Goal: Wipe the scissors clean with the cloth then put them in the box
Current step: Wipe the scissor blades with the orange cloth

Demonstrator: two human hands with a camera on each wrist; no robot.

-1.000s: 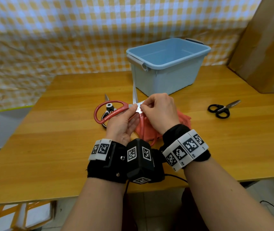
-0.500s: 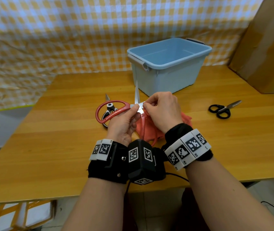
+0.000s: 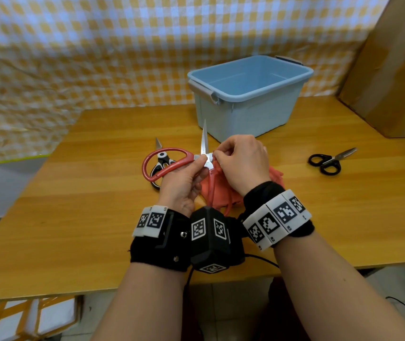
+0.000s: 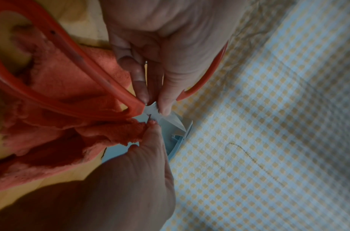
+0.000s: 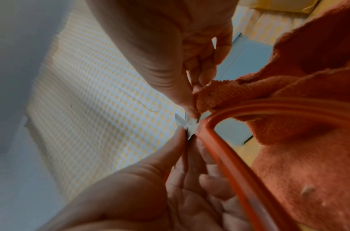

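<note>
Wiping red scissors [image 3: 169, 159] at my table [image 3: 73, 205].
My left hand [image 3: 181, 183] pinches their pivot; my right hand [image 3: 242, 163] pinches the cloth [image 3: 221, 190] against a blade.

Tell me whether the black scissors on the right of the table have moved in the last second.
No. The black scissors lie in the same place and at the same angle, right of the blue box; the slight shift in the picture matches the box's own.

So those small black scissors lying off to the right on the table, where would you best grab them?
Probably by the handle loops. The black scissors lie flat and closed on the table, loops toward the person, blades pointing away to the right. Coming down from above on the near side, with thumb and finger pinching across the two loops, keeps skin off the blades. The right hand is nearer, though busy with the cloth.
</note>
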